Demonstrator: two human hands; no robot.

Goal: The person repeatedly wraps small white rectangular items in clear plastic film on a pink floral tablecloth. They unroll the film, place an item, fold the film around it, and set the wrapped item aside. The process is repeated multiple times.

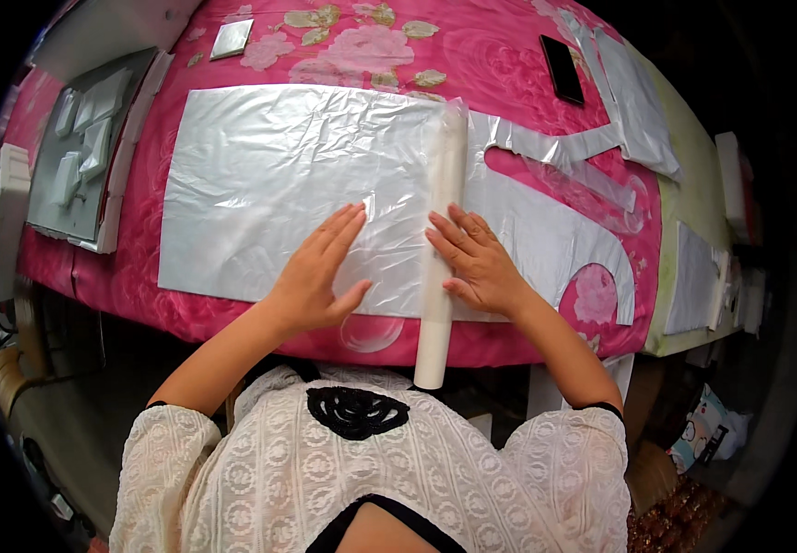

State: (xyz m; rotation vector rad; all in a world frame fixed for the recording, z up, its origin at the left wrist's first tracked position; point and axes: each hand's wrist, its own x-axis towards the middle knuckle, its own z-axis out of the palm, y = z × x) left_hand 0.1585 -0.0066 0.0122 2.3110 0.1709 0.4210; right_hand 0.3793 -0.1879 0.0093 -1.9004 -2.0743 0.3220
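Note:
A thin, shiny white plastic sheet (242,184) lies spread on the table, shaped like a disposable apron with curved cutouts and straps at its right end. Across it, pointing toward me, lies a long pale tube (435,318), whose near end sticks out past the table edge. My left hand (317,272) is open and flat on the sheet, left of the tube, with its thumb apart from the fingers. Stretched out and spread, the fingers of my right hand (477,263) rest against the tube's right side without wrapping round it.
A pink flowered cloth (352,46) covers the table. At the left stands a tray (44,198) with several small white packets. A small silvery square packet (232,39) lies at the back. Far right are a black phone (562,69) and a folded white plastic piece (638,120).

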